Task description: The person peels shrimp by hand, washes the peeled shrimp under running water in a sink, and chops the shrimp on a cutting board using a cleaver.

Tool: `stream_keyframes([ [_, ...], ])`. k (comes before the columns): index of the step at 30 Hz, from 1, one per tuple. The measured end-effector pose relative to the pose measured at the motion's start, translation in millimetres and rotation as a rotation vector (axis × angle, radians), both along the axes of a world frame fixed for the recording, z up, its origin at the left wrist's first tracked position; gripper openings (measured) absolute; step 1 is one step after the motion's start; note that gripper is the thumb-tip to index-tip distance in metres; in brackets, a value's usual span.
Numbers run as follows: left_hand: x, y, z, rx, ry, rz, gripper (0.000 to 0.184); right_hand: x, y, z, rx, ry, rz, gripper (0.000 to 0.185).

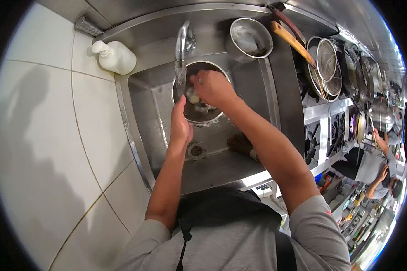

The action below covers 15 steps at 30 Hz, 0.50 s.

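A round metal pot (206, 121) sits in the steel sink (158, 113) beneath the tap (183, 43), from which water runs. Inside it are murky water and some pale pieces I cannot identify. My left hand (181, 124) grips the pot's near left side, its thumb up along the rim. Over the pot's opening, my right hand (212, 88) has its fingers bent and bunched together, slightly blurred. What those fingers hold, if anything, is hidden.
Another metal pot (251, 39) stands at the sink's back right. A white pump bottle (117, 57) is on the left ledge. Strainers (326, 61) and a wooden handle (294, 43) lie over the stove on the right. A scrub brush (240, 143) rests in the sink near the drain (196, 151). Other people work at far right.
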State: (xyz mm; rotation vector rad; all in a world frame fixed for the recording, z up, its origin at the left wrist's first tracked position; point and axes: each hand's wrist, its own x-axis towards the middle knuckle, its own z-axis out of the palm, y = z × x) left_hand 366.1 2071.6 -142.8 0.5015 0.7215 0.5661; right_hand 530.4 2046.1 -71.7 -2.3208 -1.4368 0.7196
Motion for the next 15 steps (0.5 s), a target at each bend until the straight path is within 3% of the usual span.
stream_keyframes([
  [1,-0.6,5.2,-5.2,0.011,0.028,-0.005,0.053,2.5,-0.2,6.2,0.002,-0.046,0.159,0.033],
  [2,-2.0,11.4,-5.7,0.019,0.056,-0.019,0.051,-3.5,-8.0,-28.7,0.189,-0.116,0.191,0.034],
  [5,-4.9,21.7,8.5,0.071,0.098,-0.141,0.047,-28.5,-14.3,-25.5,0.104,-0.187,0.202,0.041],
  [9,-2.9,18.4,4.0,0.05,0.125,-0.149,0.047,-28.4,-1.9,-26.2,-0.053,0.063,-0.003,0.042],
  [12,-4.5,13.2,16.3,0.056,0.223,-0.178,0.049,-11.2,8.1,-31.2,-0.215,-0.008,-0.051,0.047],
  [15,-6.5,19.0,8.8,0.118,0.315,-0.185,0.05,8.0,4.9,-21.4,-0.211,0.139,0.079,0.047],
])
